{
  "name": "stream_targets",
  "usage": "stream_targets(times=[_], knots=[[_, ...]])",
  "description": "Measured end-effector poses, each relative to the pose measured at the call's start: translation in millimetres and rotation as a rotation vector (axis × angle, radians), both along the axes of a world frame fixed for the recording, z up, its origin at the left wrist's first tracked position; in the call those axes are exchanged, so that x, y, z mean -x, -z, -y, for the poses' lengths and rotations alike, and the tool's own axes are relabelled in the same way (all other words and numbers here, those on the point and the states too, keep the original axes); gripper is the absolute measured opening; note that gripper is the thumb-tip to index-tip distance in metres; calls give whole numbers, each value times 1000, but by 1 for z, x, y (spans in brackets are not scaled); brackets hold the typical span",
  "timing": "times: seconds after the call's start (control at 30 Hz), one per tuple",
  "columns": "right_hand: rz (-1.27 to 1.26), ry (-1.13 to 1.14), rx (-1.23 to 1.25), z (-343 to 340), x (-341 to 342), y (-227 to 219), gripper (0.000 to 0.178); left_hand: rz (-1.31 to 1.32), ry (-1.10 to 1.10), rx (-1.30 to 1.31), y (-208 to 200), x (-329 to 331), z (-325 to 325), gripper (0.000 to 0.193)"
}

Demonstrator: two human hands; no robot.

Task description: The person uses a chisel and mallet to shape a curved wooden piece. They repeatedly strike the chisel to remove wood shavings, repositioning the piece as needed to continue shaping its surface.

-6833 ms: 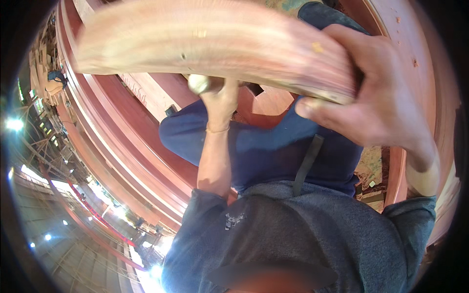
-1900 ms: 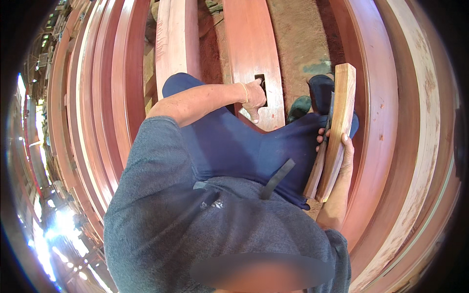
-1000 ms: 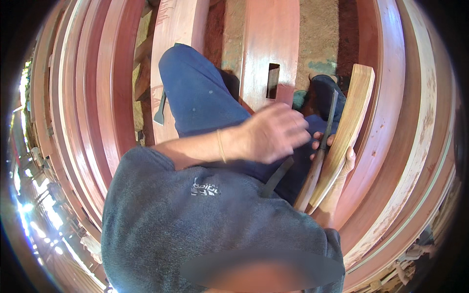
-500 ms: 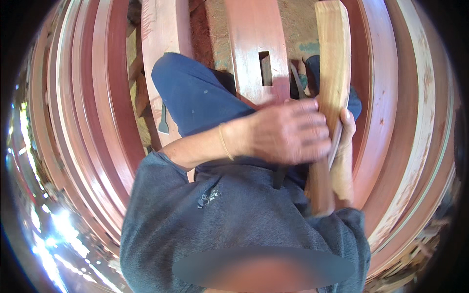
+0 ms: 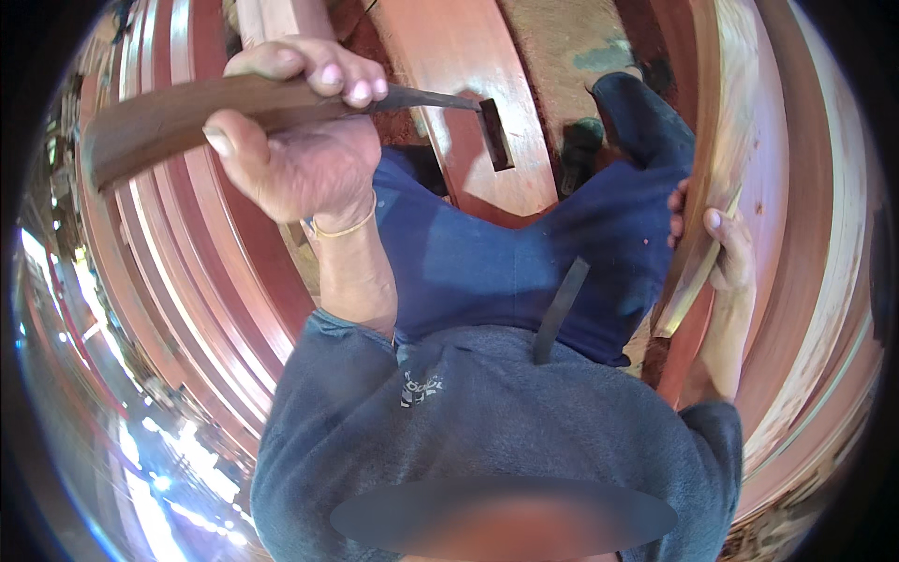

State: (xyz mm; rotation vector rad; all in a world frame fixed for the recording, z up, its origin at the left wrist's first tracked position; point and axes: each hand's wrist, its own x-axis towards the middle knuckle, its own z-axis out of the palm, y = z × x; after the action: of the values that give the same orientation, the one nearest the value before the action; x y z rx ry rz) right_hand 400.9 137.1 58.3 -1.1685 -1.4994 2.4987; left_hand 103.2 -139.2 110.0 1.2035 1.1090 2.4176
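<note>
My left hand (image 5: pixel 314 164) is wrapped round the dark brown wooden handle of a chisel (image 5: pixel 164 122). The chisel lies nearly level, and its dark metal blade points right. Its tip meets the near-left edge of a rectangular mortise (image 5: pixel 494 136) cut in a reddish wooden beam (image 5: pixel 426 56); how deep it reaches I cannot tell. On the right, my right hand (image 5: pixel 732 248) grips a long, thick wooden block (image 5: pixel 730 122), brown on one side and pale on the other. The block stands tilted beside my right knee, its far end running past the top of the picture.
Long reddish planks (image 5: pixel 211 206) are lined up on the left, with more planks (image 5: pixel 810 187) on the right. My legs in blue trousers (image 5: pixel 487 253) are bent beneath the beam's near end. Bare earth (image 5: pixel 571 37) shows beyond, and a dark strap (image 5: pixel 564 304) hangs at my waist.
My left hand has swung from beside the block out to the left and forward, bringing the chisel to the mortise. My right hand has moved right with the block.
</note>
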Motion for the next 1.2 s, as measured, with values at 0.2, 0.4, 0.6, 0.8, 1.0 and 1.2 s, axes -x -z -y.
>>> stream_targets(times=[0.2,0.4,0.6,0.8,1.0,1.2], knots=[[260,-42,-367,-11,-28,32,51,336,-341,49,-5,-27,19,74],[373,-45,-457,20,-52,53,35,456,-624,-90,-30,-47,19,38],[343,7,-438,32,-63,64,33,64,-406,150,-20,-42,46,26],[337,48,-400,31,-63,64,33,136,-530,120,13,-55,19,19],[326,31,-380,32,-62,63,34,157,-311,332,35,-53,-2,39],[339,5,-418,26,-65,70,34,110,-232,367,44,-61,-30,20]])
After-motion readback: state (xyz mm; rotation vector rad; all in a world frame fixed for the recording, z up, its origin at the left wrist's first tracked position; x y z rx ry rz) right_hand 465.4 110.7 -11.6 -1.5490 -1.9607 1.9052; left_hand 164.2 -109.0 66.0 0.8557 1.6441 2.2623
